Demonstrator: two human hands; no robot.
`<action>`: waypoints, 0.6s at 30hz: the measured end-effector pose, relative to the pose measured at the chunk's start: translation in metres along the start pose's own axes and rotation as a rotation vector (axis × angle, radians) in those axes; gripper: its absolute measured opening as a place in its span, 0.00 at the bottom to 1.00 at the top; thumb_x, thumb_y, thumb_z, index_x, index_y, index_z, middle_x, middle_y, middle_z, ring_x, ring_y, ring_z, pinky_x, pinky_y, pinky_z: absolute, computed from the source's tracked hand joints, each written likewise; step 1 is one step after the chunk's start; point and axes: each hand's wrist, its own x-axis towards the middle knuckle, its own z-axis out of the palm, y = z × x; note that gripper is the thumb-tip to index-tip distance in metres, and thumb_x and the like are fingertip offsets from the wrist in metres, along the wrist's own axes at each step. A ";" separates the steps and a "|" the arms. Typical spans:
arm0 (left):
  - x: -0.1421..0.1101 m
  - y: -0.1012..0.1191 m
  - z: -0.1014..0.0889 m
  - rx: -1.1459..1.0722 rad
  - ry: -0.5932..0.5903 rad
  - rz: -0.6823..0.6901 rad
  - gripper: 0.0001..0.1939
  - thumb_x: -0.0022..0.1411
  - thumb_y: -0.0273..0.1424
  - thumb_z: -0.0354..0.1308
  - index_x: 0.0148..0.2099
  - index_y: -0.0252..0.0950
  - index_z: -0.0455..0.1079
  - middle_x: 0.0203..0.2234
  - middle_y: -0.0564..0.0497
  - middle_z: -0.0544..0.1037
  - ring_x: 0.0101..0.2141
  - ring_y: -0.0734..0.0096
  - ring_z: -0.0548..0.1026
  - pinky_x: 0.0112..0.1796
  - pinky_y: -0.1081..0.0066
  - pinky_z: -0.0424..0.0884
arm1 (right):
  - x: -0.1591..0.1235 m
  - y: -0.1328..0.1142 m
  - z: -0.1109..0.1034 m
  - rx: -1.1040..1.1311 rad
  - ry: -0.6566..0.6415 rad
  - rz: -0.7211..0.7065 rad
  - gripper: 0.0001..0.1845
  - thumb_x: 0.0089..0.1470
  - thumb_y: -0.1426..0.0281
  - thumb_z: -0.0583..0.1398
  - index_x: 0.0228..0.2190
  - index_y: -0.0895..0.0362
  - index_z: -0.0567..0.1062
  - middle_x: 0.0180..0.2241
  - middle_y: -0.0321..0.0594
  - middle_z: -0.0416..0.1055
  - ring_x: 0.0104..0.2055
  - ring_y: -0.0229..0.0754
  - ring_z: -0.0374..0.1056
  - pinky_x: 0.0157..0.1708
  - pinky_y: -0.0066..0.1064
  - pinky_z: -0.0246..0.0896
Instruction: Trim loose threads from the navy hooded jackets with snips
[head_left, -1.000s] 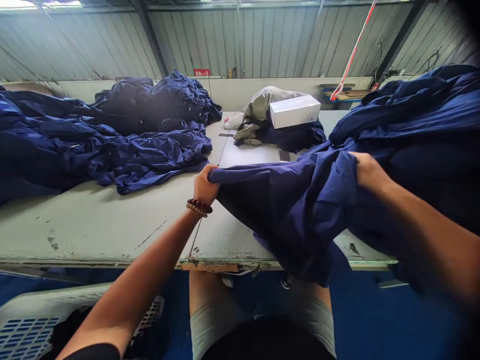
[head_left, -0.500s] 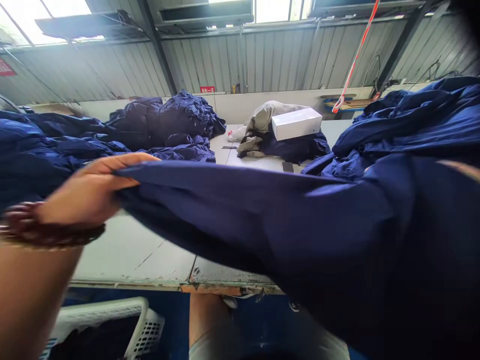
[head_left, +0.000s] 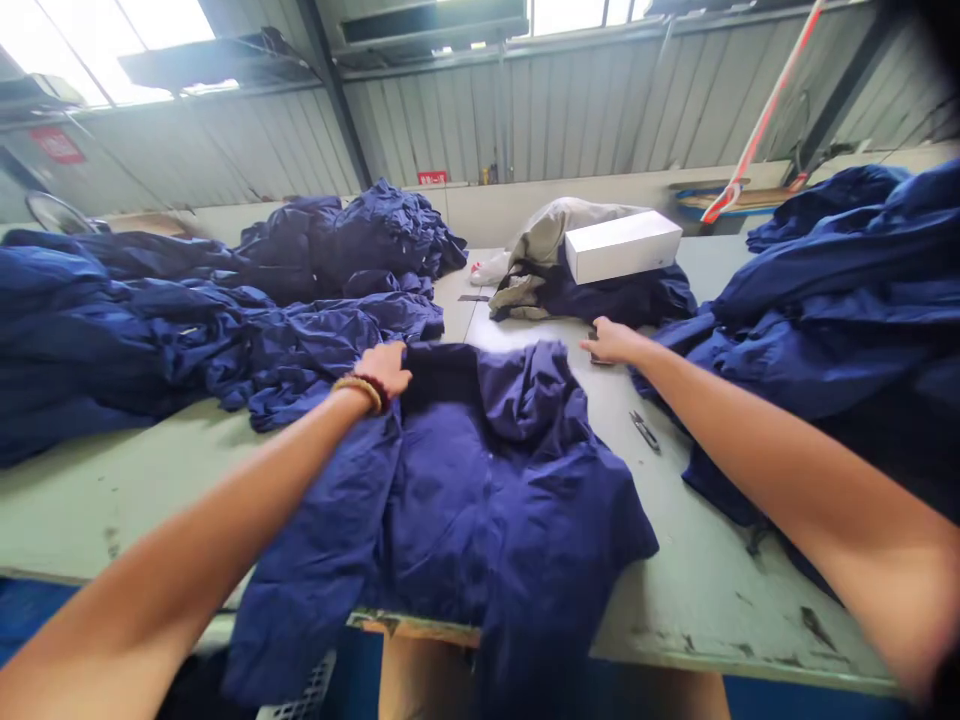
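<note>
A navy blue garment (head_left: 487, 480) lies spread on the grey table (head_left: 697, 590), its near end hanging over the front edge. My left hand (head_left: 384, 368), with a bead bracelet at the wrist, is closed on the garment's far left edge. My right hand (head_left: 611, 342) rests past the garment's far right corner with fingers stretched out, holding nothing. It lies over a dark phone (head_left: 595, 358) that is mostly hidden.
Heaps of navy garments lie at the left (head_left: 112, 330), back (head_left: 352, 235) and right (head_left: 847, 310). A white box (head_left: 622, 245) sits on dark and beige cloth at the back. Small snips (head_left: 645, 430) lie right of the garment. A white basket (head_left: 300, 700) shows below the table.
The garment was held up and stretched between both hands; now it lies flat on the table. My right hand has let go of it.
</note>
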 end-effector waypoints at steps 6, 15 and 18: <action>-0.147 0.050 0.089 0.005 -0.585 0.283 0.43 0.66 0.56 0.65 0.77 0.49 0.63 0.77 0.39 0.59 0.77 0.32 0.50 0.71 0.30 0.50 | -0.109 0.075 0.023 -0.290 -0.254 0.108 0.31 0.63 0.65 0.68 0.61 0.70 0.73 0.61 0.73 0.72 0.64 0.70 0.70 0.63 0.56 0.63; -0.180 0.102 0.145 0.052 -0.636 0.171 0.59 0.57 0.72 0.58 0.82 0.55 0.47 0.81 0.39 0.40 0.78 0.25 0.35 0.69 0.23 0.32 | -0.209 0.169 0.068 -0.414 -0.030 0.152 0.29 0.74 0.63 0.48 0.64 0.62 0.77 0.68 0.55 0.71 0.71 0.62 0.65 0.69 0.51 0.60; -0.164 0.111 0.159 0.054 -0.587 0.184 0.58 0.57 0.72 0.58 0.81 0.55 0.48 0.81 0.38 0.41 0.78 0.26 0.36 0.69 0.24 0.33 | -0.206 0.178 0.062 -0.284 0.046 0.137 0.26 0.70 0.59 0.54 0.56 0.59 0.82 0.63 0.54 0.76 0.66 0.61 0.71 0.64 0.50 0.68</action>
